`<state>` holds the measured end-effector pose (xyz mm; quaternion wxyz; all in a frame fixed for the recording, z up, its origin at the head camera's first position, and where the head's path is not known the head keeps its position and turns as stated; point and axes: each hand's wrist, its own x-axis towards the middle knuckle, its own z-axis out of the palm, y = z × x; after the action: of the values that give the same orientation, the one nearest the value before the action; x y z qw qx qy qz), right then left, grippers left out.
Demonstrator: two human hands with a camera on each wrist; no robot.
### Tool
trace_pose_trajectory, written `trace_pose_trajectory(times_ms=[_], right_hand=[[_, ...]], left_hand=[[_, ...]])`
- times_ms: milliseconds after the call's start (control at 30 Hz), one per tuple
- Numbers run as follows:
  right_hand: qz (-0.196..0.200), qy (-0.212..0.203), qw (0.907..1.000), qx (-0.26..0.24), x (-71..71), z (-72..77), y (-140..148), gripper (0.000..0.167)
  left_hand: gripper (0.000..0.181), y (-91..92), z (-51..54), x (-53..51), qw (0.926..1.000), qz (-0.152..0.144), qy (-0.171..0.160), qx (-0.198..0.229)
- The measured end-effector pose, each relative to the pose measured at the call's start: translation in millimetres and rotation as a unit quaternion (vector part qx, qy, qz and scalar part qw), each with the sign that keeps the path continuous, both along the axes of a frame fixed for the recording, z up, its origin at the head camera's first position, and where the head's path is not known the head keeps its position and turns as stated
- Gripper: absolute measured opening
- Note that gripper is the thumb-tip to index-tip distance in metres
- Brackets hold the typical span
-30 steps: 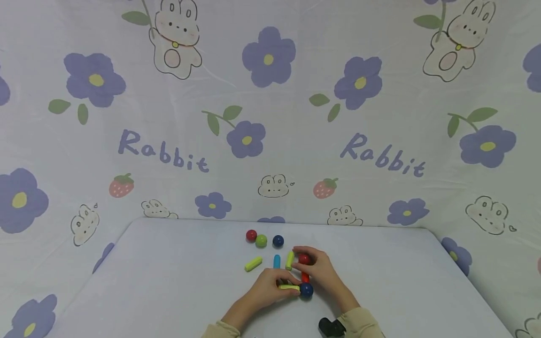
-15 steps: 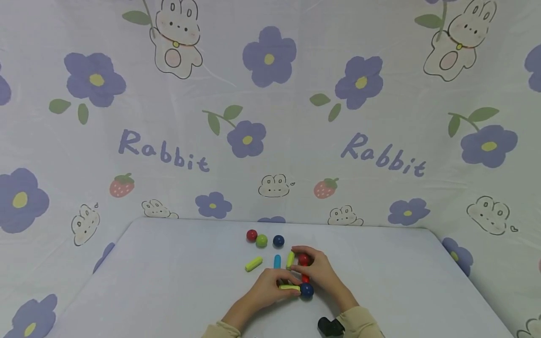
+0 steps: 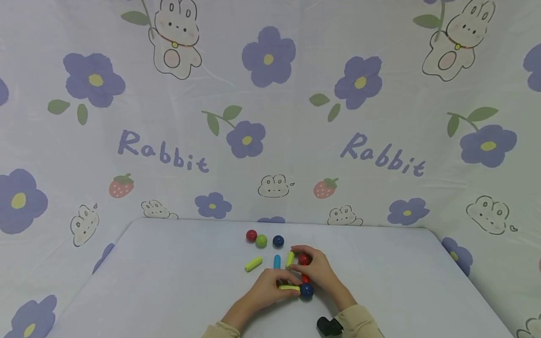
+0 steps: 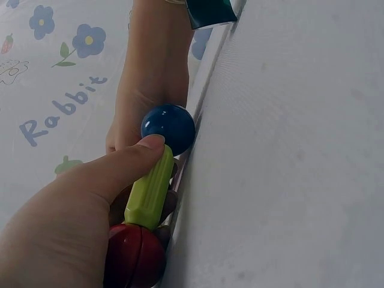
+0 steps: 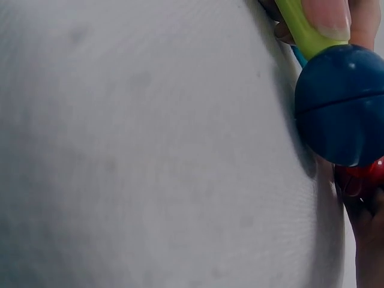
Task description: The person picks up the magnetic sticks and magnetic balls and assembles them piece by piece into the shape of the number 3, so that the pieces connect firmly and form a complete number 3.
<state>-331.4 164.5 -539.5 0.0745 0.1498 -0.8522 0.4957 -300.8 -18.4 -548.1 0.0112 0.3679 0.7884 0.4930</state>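
Note:
In the head view my left hand (image 3: 270,287) pinches a yellow-green toy rod (image 3: 289,288), thumb on top. In the left wrist view this rod (image 4: 147,191) meets a dark blue ball (image 4: 168,129) at one end and a red ball (image 4: 135,255) at the other. My right hand (image 3: 319,270) holds a second yellow-green rod (image 3: 290,258) by its ends, between thumb and a fingertip. Partly under that hand are a red ball (image 3: 304,259) and a red rod (image 3: 305,278), which runs toward the blue ball (image 3: 306,291). A blue rod (image 3: 277,261) lies partly behind my left hand.
Farther back on the white table (image 3: 169,272) lie a red ball (image 3: 251,235), a green ball (image 3: 261,241) and a dark blue ball (image 3: 278,241). A loose yellow-green rod (image 3: 253,264) is left of the hands. A black device (image 3: 329,326) sits at the right wrist.
My right thumb and fingertips have shifted slightly left, with the thumb now at the near end of the second yellow-green rod. My left hand stays where it was.

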Motion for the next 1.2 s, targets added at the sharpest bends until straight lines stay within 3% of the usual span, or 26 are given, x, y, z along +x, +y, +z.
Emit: trace_pose_trajectory(times_ms=[367, 667, 1000, 1200], right_hand=[[-0.006, -0.001, 0.9999, 0.012, 2.0, 0.7, -2, 0.052], [-0.001, -0.012, 0.9992, -0.037, 2.3, 0.0, 0, 0.049], [0.009, -0.028, 0.9966, -0.077, -3.1, 0.4, 7, 0.048], [0.012, -0.042, 0.9931, -0.109, -3.8, 5.5, 10, 0.049]], left_hand=[[0.021, -0.2, -0.4, 0.4, 1.0000, 0.004, -0.003, -0.005], [0.021, 0.9, 1.2, 3.1, 0.9999, 0.004, -0.011, 0.004], [0.018, -1.1, 29.6, 18.8, 0.9999, 0.000, -0.004, 0.011], [0.021, -0.1, 3.3, 2.1, 0.9999, 0.000, -0.012, -0.004]])
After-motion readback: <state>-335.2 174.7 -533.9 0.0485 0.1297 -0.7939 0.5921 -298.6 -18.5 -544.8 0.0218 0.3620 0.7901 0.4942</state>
